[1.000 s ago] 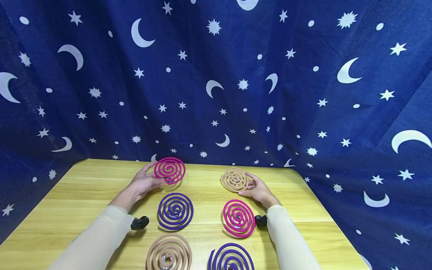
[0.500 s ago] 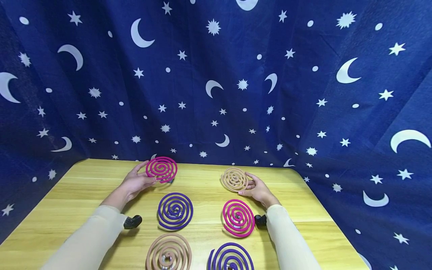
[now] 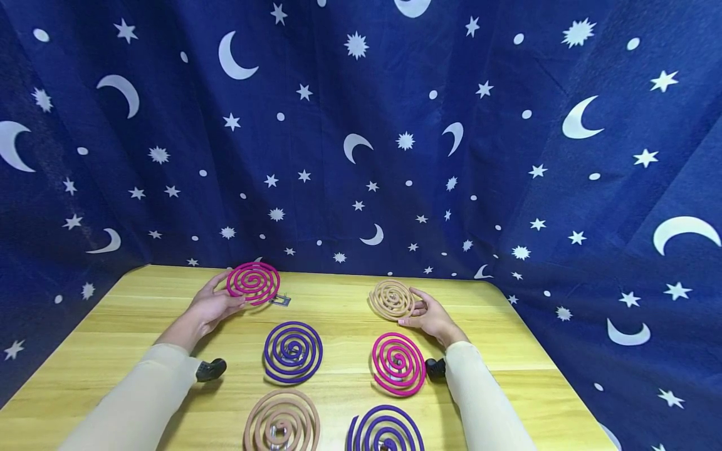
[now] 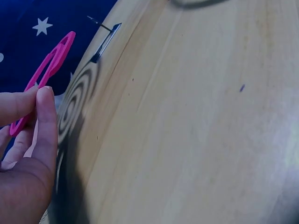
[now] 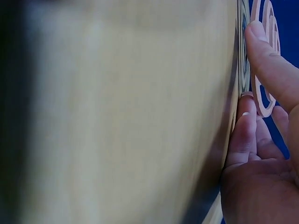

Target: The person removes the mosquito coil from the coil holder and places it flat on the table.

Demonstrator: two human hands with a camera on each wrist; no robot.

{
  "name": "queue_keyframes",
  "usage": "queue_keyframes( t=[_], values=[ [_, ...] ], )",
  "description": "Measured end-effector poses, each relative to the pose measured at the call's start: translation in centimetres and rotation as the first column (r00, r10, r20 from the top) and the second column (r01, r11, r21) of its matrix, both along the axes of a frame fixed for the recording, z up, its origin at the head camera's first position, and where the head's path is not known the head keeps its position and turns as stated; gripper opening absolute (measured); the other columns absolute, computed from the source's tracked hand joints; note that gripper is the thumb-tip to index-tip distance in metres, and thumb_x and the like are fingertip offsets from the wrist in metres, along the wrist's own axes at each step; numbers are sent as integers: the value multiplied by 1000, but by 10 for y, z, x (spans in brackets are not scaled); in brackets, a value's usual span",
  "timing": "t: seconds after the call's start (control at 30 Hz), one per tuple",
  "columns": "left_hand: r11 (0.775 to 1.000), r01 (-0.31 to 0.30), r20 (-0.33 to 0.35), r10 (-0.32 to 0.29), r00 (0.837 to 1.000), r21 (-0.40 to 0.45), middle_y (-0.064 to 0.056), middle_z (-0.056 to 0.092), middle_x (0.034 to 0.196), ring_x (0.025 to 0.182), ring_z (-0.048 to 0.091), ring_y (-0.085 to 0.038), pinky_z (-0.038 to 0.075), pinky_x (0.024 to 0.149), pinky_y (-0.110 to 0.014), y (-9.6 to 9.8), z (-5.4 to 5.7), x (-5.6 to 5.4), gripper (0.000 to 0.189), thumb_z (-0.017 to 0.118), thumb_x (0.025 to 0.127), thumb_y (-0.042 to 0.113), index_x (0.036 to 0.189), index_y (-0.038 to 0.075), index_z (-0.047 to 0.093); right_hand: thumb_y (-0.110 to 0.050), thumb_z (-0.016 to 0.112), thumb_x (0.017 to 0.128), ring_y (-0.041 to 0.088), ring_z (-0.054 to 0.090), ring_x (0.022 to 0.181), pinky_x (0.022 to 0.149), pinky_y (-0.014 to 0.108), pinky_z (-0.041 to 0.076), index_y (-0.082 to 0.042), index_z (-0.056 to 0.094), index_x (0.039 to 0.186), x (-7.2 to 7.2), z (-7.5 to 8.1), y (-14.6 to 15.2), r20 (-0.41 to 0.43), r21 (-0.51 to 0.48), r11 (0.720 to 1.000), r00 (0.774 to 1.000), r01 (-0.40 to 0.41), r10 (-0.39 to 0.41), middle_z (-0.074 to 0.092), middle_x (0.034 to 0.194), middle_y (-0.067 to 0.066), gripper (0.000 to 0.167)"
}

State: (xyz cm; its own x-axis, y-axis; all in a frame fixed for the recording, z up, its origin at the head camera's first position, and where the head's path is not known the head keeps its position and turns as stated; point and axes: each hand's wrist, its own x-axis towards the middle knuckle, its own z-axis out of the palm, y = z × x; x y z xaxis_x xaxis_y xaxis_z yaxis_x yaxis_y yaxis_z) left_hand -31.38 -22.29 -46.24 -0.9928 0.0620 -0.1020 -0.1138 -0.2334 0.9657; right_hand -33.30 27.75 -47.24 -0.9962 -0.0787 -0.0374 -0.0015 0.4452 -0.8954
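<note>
Thumb and fingers of my left hand (image 3: pixel 213 308) pinch the left rim of a magenta mosquito coil (image 3: pixel 254 280), raised over the back left of the table. In the left wrist view this coil (image 4: pixel 59 58) appears edge-on, its spiral shadow falling on the wood. A small metal coil stand (image 3: pixel 281 301) lies just right of it, its prong sticking up in that view. At the back right, my right hand (image 3: pixel 433 319) grips the edge of a tan mosquito coil (image 3: pixel 392 299). The right wrist view shows thumb and fingers at that coil's (image 5: pixel 262 100) rim, close over the tabletop.
Nearer on the table (image 3: pixel 344 313) are a purple coil (image 3: pixel 293 352) and a pink coil (image 3: pixel 398 360), each over a metal stand. A second tan coil (image 3: pixel 282 423) and another purple coil (image 3: pixel 386 432) are at the front. A star-patterned blue curtain (image 3: pixel 316 156) hangs behind.
My left hand has carried the magenta coil leftward, uncovering the metal stand that was mostly hidden behind it. The right hand and tan coil have stayed put.
</note>
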Motion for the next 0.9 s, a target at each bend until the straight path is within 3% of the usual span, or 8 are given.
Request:
queue_keyframes(
  t=[0.5,0.9],
  values=[
    [998,-39,38,41,998,-50,-12,62,108,83,69,-13,57,83,-30,-9,-1,3,93,59,88,-21,162,12,13,0,89,74,30,62,102,85,32,52,-3,35,154,0,0,3,3,-9,1000,1000,-15,15,62,118,23,96],
    [994,-41,46,46,998,-105,-23,58,115,79,67,-13,58,80,-29,-7,-2,6,94,59,90,-19,161,6,4,0,89,73,31,62,103,85,33,53,-2,35,154,0,-1,3,6,-17,1000,1000,-13,13,61,119,24,97]
  ],
)
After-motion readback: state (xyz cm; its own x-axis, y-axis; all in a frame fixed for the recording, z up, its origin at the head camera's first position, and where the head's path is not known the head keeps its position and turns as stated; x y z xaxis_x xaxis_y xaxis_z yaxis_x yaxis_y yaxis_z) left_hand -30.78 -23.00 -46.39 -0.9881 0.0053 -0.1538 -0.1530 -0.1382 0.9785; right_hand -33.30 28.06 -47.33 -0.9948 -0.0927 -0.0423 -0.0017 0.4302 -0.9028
